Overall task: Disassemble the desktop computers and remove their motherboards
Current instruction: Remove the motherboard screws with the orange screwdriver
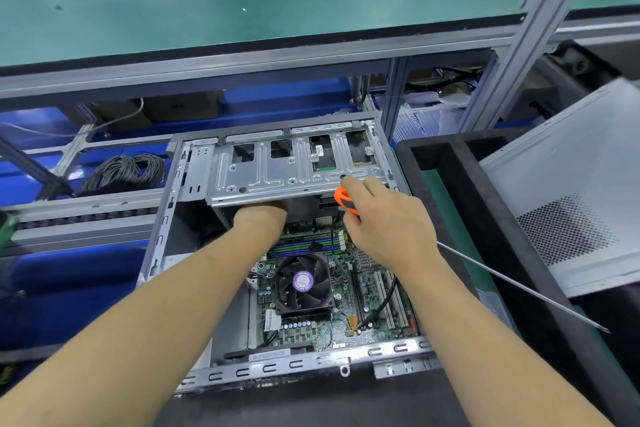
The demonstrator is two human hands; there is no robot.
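Head view: motherboard (332, 302) below right-hand fingers (349, 229) gripping screwdriver (346, 200).

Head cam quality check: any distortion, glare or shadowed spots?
Head view: wide-angle bends the green shelf edge and frame post; even overhead light, no harsh glare; left hand lost in shadow under the drive cage; motherboard sharp.

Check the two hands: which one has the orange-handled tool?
The right hand, gripping the orange-and-black handle beside the drive cage. The left hand reaches under that cage, its fingers hidden; no tool shows there.
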